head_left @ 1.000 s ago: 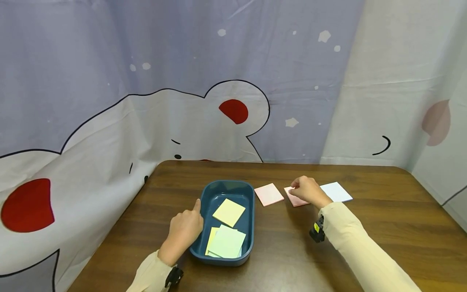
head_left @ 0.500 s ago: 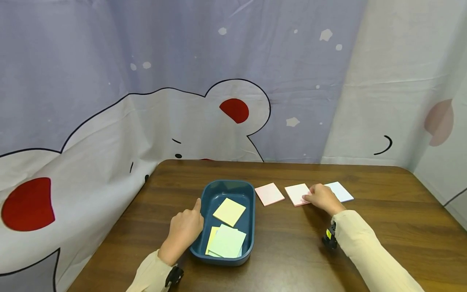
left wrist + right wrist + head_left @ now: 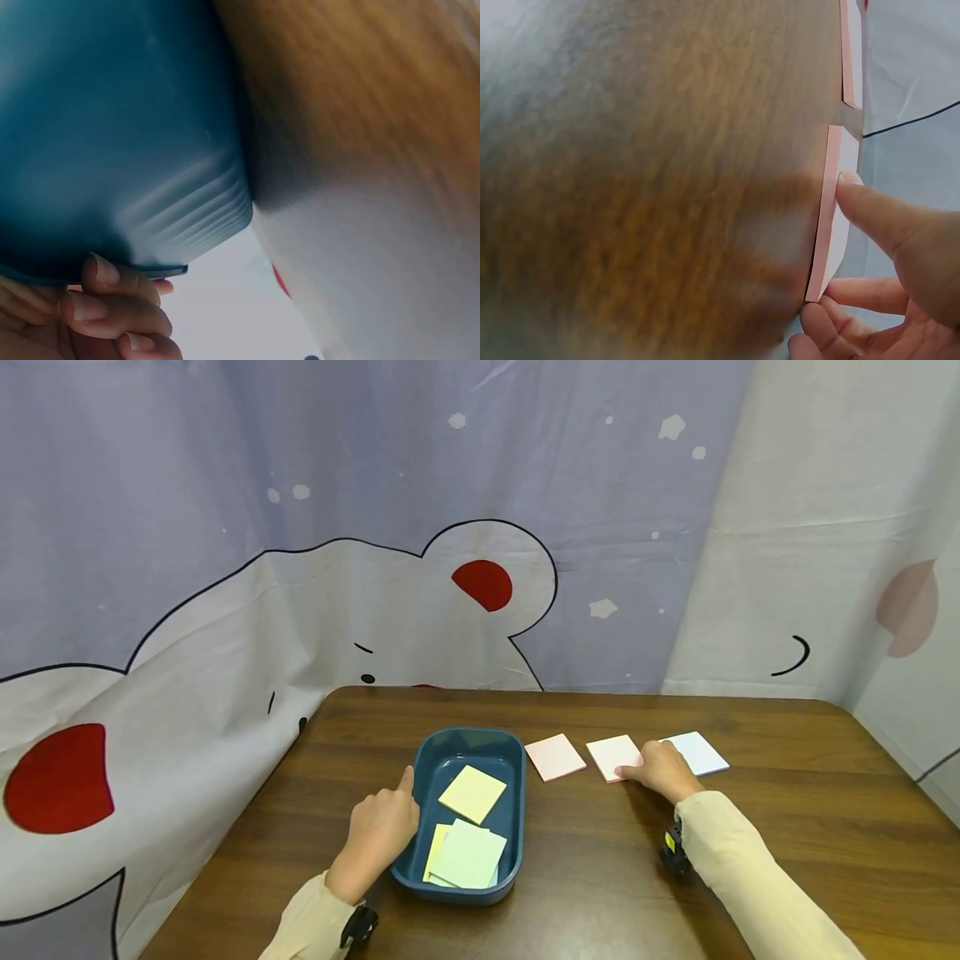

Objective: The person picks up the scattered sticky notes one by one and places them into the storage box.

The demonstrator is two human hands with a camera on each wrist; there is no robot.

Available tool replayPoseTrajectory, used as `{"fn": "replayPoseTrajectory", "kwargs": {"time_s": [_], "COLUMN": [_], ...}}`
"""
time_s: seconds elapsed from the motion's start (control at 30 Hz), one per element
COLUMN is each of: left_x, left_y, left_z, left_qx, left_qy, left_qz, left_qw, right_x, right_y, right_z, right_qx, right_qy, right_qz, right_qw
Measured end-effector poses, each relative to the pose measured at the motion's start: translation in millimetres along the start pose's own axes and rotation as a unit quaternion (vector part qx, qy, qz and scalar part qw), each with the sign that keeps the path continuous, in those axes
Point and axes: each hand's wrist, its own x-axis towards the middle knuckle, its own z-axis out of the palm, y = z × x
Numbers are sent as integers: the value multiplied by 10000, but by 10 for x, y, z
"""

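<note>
In the head view my left hand [image 3: 381, 828] holds the left rim of a dark blue plastic basin [image 3: 521, 827], index finger extended along it. The left wrist view shows curled fingers [image 3: 120, 304] at the rim. My right hand [image 3: 662, 768] pinches a pink sticky note pad [image 3: 611, 755]. In the right wrist view its thumb [image 3: 874, 214] lies on the top sheet, and the other fingers are at the pad's near corner. The pad lies nearly flat, close over the table. Inside the basin are a yellow pad [image 3: 472, 793] and overlapping yellow and green pads [image 3: 468, 853].
Another pink pad [image 3: 556, 757] lies between the basin and the held pad. A bluish-white pad [image 3: 699, 753] sits just right of my right hand, partly covered by it. Behind the brown wooden table [image 3: 592, 868] hangs a printed curtain [image 3: 360, 468].
My right hand has moved right from over the pink pad to its right edge, and its thumb and fingers now grip it. My left hand and the basin stay put.
</note>
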Motion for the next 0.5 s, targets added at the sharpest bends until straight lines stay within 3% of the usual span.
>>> {"fn": "replayPoseTrajectory", "kwargs": {"time_s": [0.5], "left_x": [15], "left_y": [8], "left_z": [4], "left_qx": [-26], "left_qy": [-176], "left_qz": [-121], "left_qw": [9998], "right_x": [53], "right_y": [-29], "right_z": [-35], "right_qx": [109], "right_qy": [-475], "right_qz": [547], "right_qw": [9973]}}
